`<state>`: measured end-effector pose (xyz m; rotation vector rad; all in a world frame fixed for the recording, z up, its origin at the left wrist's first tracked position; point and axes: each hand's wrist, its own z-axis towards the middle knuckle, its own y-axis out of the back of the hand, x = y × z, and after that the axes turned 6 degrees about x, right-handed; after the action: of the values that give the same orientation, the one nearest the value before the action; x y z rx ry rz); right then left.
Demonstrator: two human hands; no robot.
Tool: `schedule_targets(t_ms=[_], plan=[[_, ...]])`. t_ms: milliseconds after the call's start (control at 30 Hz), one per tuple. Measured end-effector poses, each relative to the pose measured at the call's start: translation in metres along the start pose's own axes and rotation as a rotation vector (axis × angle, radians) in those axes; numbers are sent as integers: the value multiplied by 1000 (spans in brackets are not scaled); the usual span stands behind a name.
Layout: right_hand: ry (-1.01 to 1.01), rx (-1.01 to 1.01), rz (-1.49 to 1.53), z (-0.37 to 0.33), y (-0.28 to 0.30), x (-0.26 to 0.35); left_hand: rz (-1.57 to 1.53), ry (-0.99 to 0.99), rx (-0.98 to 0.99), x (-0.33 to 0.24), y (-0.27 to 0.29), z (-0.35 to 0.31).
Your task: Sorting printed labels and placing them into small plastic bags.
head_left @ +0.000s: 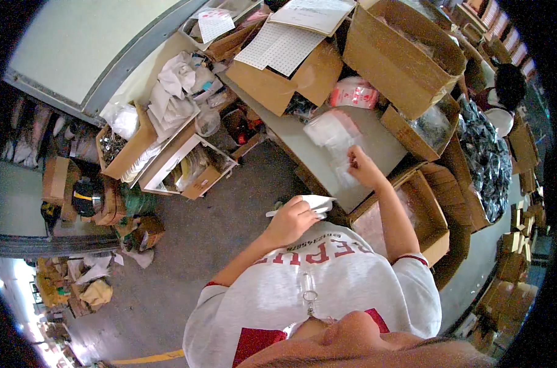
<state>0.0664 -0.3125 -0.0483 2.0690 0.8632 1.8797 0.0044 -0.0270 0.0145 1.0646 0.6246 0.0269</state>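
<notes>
My left hand (292,219) is closed around a small stack of flat white packets (317,204), held close to my shirt at the table's near edge. Over the grey tabletop (379,132) my right hand (365,170) is bent in a pinch at a clear plastic bag (341,158). Just beyond it lies a pile of whitish clear bags (332,127). Farther back is a red and white round plastic pack (354,93). Shine and blur hide exactly where the bag begins and the pile ends.
An open carton (407,58) stands at the back right, with a smaller one (422,126) below it. Another open carton (407,214) is by my right forearm. Dark plastic bags (484,159) heap up farther right. Printed sheets (280,48) lie on cardboard, and paper-filled boxes (189,168) stand left.
</notes>
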Motion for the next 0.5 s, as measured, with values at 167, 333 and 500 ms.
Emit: schedule_targets(t_ms=[167, 333, 500], plan=[[-186, -58, -319, 16, -11, -102, -31, -14, -33, -1, 4, 4], [-299, -131, -374, 13, 4, -73, -45, 51, -35, 2, 1, -5], [-245, -108, -219, 20, 9, -113, -51, 47, -24, 1, 5, -1]])
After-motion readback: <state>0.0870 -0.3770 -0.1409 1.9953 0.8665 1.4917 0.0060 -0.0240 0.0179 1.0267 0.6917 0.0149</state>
